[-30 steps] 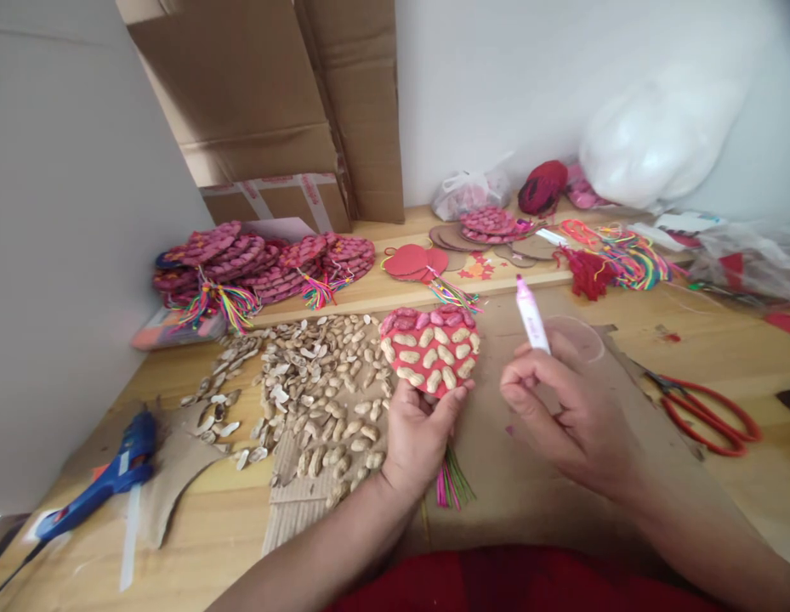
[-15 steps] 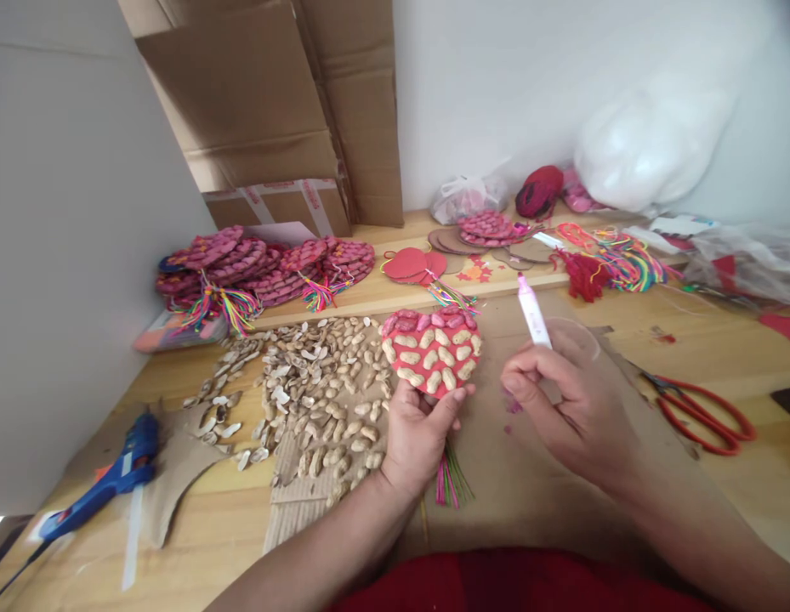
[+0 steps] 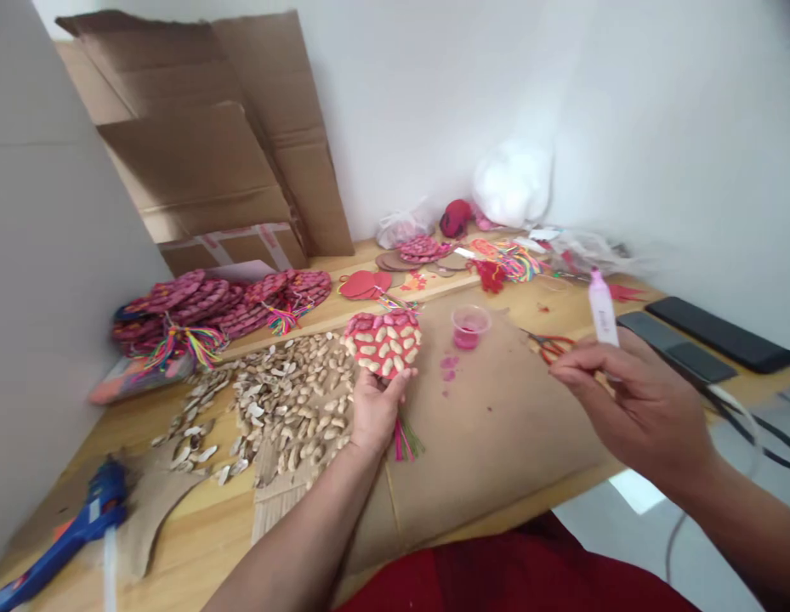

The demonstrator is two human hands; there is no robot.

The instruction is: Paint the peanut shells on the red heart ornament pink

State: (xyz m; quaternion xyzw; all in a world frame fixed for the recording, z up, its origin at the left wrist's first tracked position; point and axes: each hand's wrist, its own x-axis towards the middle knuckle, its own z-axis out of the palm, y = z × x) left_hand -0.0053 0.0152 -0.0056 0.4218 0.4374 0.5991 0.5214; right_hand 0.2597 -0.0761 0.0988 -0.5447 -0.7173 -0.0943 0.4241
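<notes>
My left hand [image 3: 377,410] grips the lower tip of a red heart-shaped peanut ornament [image 3: 384,342]. Its top row of peanuts is pink, while the rows beneath are plain tan. A tassel of pink and green strands [image 3: 406,438] hangs under that hand. Out to the right, my right hand [image 3: 637,399] is closed around a white marker [image 3: 602,310] with a pink tip pointing up, apart from the heart. Between the hands stands a small clear cup [image 3: 468,327] of pink liquid, with pink stains on the cardboard in front of it.
Loose peanuts and shells [image 3: 292,391] cover the left of the table. A blue glue gun [image 3: 92,514] lies at the far left. Pink braided pieces [image 3: 222,306] are piled behind. Orange-handled scissors [image 3: 551,344] lie partly behind my right hand; a black phone-like slab [image 3: 719,331] is farther right.
My right hand has moved right with the marker, away from the heart, uncovering the cup. The view has swung right, bringing dark slabs into sight. My left hand keeps its hold on the heart.
</notes>
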